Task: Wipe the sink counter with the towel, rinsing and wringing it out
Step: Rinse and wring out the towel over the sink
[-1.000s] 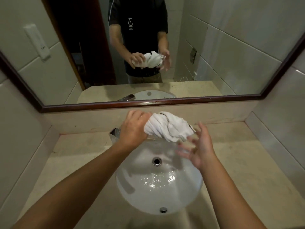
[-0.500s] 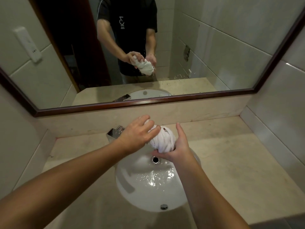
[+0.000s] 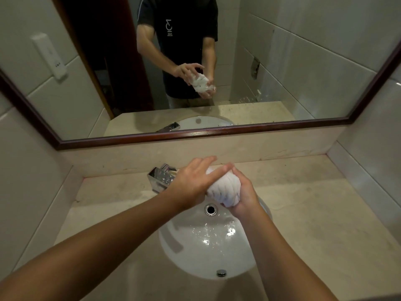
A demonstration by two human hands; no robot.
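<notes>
Lighting: dim, warm, from overhead. Glints on wet sink (image 3: 208, 237). Soft shadows on counter (image 3: 314, 213). Wide-angle bowing at mirror (image 3: 303, 61) edges; focus slightly soft throughout.

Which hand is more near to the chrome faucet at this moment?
Left. The left hand is right beside the faucet, gripping the towel from that side. The right hand holds the towel's far side, farther from the faucet.

Two hands: left (image 3: 191, 183), right (image 3: 245, 195). One towel (image 3: 223, 190) (bunched between them). One sink (image 3: 208, 242) with one drain (image 3: 210, 209) and one overflow cap (image 3: 221, 273). One tap (image 3: 160, 177), one counter (image 3: 314, 224), one mirror (image 3: 303, 61).
</notes>
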